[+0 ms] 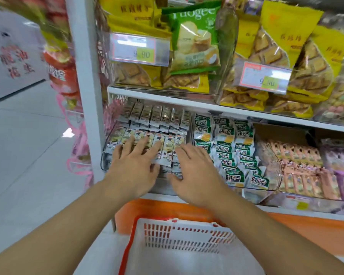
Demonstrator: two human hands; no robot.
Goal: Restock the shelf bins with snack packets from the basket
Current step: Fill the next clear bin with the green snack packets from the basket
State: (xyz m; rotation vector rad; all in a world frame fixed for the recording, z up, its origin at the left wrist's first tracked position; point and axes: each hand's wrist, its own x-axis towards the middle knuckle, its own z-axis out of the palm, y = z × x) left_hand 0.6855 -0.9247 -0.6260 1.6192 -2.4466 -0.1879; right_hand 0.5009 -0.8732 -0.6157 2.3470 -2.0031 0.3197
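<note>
Both grips released, the left hand (134,165) and right hand (195,171) pressed flat on the silver snack packets (167,147) in the ten-o'clock bin (105,155), levelling rows; next probably reaching the six-o'clock basket (187,235).

I am facing the white shelf (236,113), and everything here is sitting relative to it. On top of it, clear bins (207,96) are holding yellow biscuit bags (298,62) and one green bag (195,40), with two price tags (140,49) hanging at the bin fronts. Directly beneath the shelf, a lower board is carrying a clear bin of small grey-and-white snack packets (157,124) at the left end; beside it green-and-white packets (230,147) are lying in rows, then pink packets (298,161), then purple ones (342,165) at the right end. Below the shelf, on the floor (28,155), the white basket (187,235) with its red rim is standing.
</note>
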